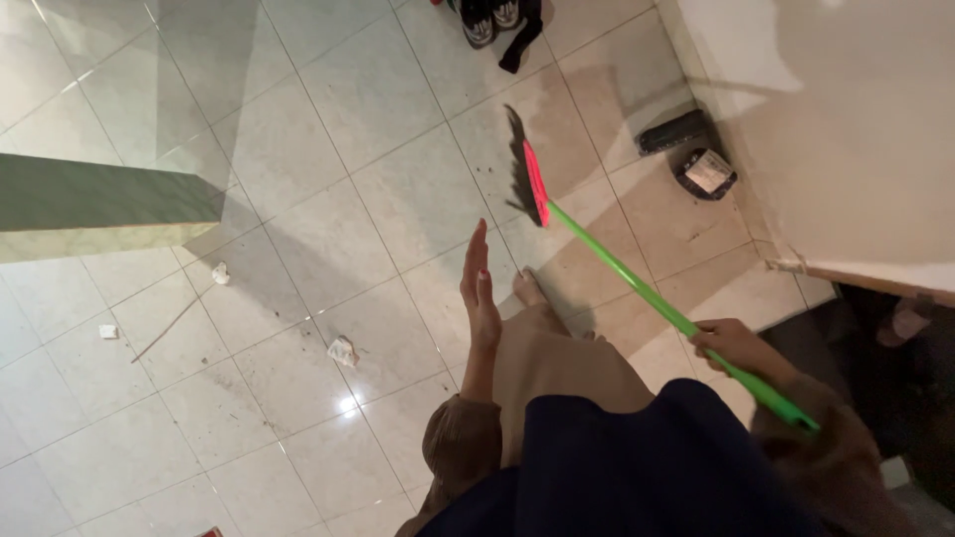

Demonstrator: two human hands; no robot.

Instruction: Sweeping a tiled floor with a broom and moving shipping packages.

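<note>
A: Pale glossy tiles make the floor [328,179], and it is not yet clean. Dark dust lies scattered near the middle, and much of the floor looks not swept.

B: Where is the broom [597,259]?

A: It is in the right hand [731,346]; the fingers are wrapped tight around the green handle. The red head with dark bristles is near the wall, well apart from the rubbish.

B: And the left hand [479,288]?

A: It holds nothing. The fingers are straight and together, raised in the air above the floor.

B: What is left to gather?

A: A crumpled paper [342,350] near the bare foot [527,289], a thin stick [169,326], a paper scrap [220,272] and a smaller white bit [107,331]. I judge that the sweeping is at an early stage.
</note>
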